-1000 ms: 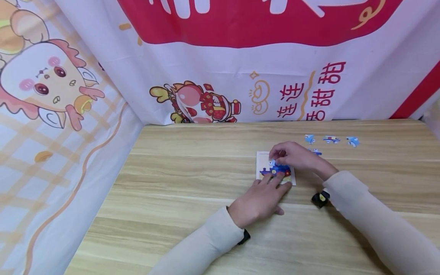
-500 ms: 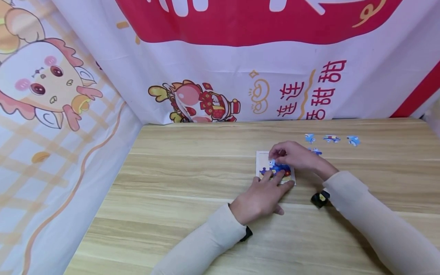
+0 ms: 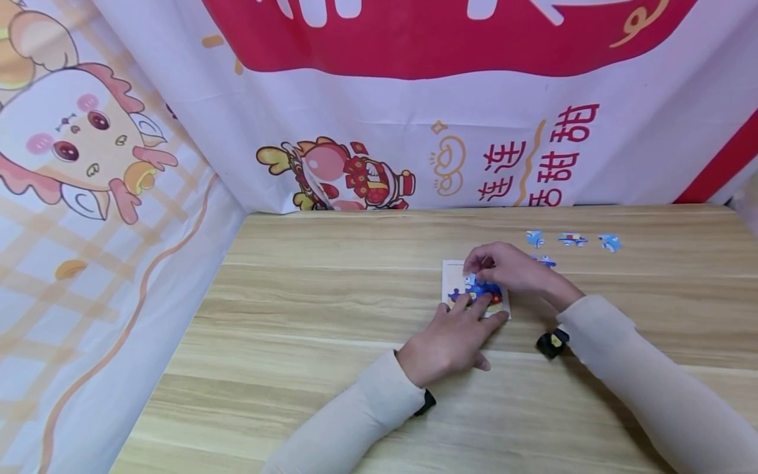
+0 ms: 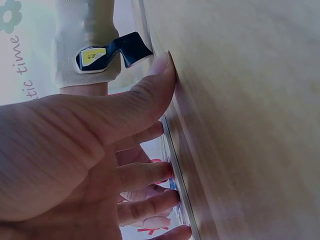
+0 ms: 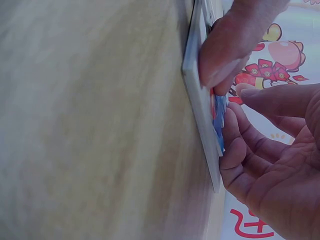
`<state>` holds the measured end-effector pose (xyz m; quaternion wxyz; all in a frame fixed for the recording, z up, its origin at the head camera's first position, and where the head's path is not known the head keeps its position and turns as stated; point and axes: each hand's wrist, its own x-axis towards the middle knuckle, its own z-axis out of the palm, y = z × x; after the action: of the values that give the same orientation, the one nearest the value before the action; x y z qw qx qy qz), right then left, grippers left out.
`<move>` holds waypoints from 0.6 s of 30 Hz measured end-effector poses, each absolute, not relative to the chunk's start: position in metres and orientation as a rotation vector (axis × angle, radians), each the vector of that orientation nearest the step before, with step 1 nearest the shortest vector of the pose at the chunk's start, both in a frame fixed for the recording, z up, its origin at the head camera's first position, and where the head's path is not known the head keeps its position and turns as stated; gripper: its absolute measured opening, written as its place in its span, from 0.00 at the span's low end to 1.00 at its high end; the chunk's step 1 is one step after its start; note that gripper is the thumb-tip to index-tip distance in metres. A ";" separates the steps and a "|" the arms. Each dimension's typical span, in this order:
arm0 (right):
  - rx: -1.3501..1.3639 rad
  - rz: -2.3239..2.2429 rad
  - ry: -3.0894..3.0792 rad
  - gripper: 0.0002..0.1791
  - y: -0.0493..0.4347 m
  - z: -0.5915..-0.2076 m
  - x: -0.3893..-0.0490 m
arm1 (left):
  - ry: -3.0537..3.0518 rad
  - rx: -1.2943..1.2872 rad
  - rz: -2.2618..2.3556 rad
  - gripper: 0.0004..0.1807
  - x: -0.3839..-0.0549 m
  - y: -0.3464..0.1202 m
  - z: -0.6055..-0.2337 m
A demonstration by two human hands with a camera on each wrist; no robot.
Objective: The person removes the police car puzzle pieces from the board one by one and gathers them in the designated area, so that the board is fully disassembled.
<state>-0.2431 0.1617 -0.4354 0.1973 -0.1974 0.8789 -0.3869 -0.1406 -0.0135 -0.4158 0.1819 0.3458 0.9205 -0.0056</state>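
Observation:
A small white-framed jigsaw puzzle board [image 3: 446,280] lies on the wooden table, partly filled with blue pieces of a picture. My left hand [image 3: 447,342] rests its spread, fairly straight fingers on the board's near edge and lower pieces; in the left wrist view its thumb [image 4: 135,107] lies out toward the table. From the right, my right hand [image 3: 506,266] reaches over the board and pinches a light blue and white puzzle piece [image 3: 470,279] at the top of the filled part. Seen from the right wrist, the curled fingers [image 5: 235,160] sit right at the board's surface.
Beyond the right hand lie several loose puzzle pieces, among them a light blue one [image 3: 535,238], a multicoloured one [image 3: 572,239] and another light blue one [image 3: 609,243]. Printed curtains [image 3: 367,105] hang along the table's back and left sides.
My left hand's fingers have slid slightly to the right on the board. My right hand stays at the same spot with the piece.

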 end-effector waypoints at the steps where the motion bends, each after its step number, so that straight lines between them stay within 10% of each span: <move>1: -0.554 -1.080 2.464 0.11 0.162 -0.435 -0.243 | 2.598 0.974 -0.014 0.46 -0.140 -0.014 -0.416; 18: -0.559 -1.088 2.469 0.12 0.160 -0.436 -0.243 | 2.596 0.961 -0.021 0.45 -0.142 -0.013 -0.417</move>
<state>-0.2433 0.1601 -0.4358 0.1919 -0.1992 0.8794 -0.3876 -0.1420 -0.0133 -0.4173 0.1858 0.3410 0.9215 -0.0074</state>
